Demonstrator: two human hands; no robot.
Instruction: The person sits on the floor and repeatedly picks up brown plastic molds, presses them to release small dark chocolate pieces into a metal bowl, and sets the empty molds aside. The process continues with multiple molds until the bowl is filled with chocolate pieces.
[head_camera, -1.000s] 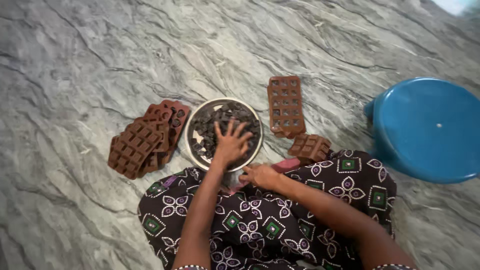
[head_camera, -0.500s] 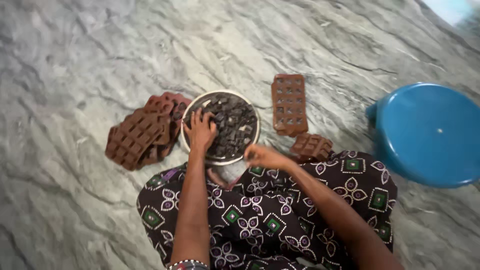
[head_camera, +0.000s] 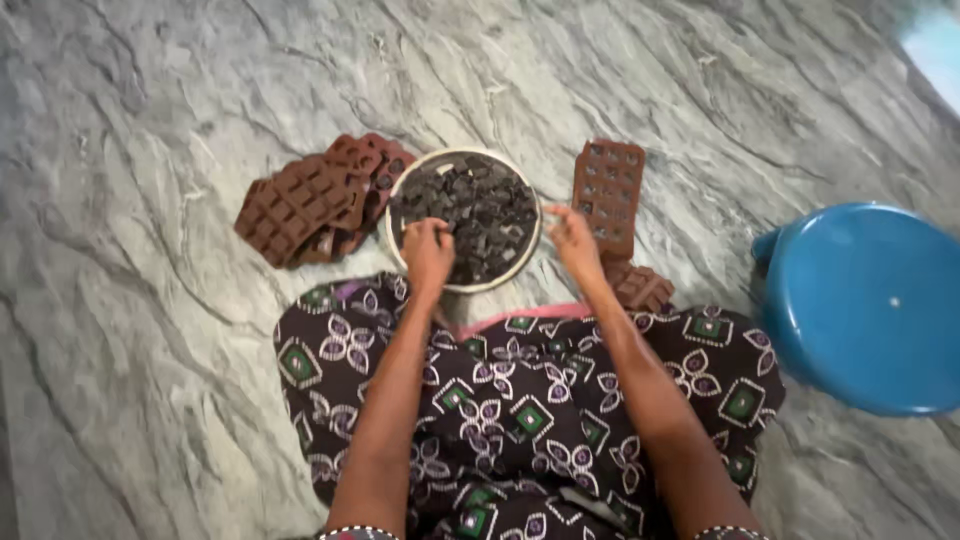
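Floor (head_camera: 180, 400): grey veined stone, carries everything; person sits on it, patterned dark cloth (head_camera: 520, 420) over lap at the near edge.

Stool (head_camera: 865, 305): blue, round top, far right of floor, well apart from the hands.

Bowl (head_camera: 465, 218): round metal, centre of floor just beyond the lap, full of dark chocolate chunks (head_camera: 480, 200). Vs 1 s ago it sits higher in view and the stool further right: the head has tilted, things themselves look unmoved.

Mould stack (head_camera: 320, 200): brown moulds piled just left of bowl, touching its rim or nearly, can't tell which. Single mould (head_camera: 607, 195) lies flat right of bowl, cavities up. Another small mould (head_camera: 640, 287) near the right knee, partly hidden by the forearm.

Left hand (head_camera: 428, 255): 1 s ago spread flat over the chunks, now pulled back to the near rim w/ fingers curled in, closed over chunks by the look of it, though what's inside isn't visible. So a pick-up from the bowl seems under way.

Right hand (head_camera: 572, 235): was low by the lap beside a pink strip; now lifted to bowl's right rim, between bowl and single mould, fingers loosely bent w/ tips together, nothing seen held
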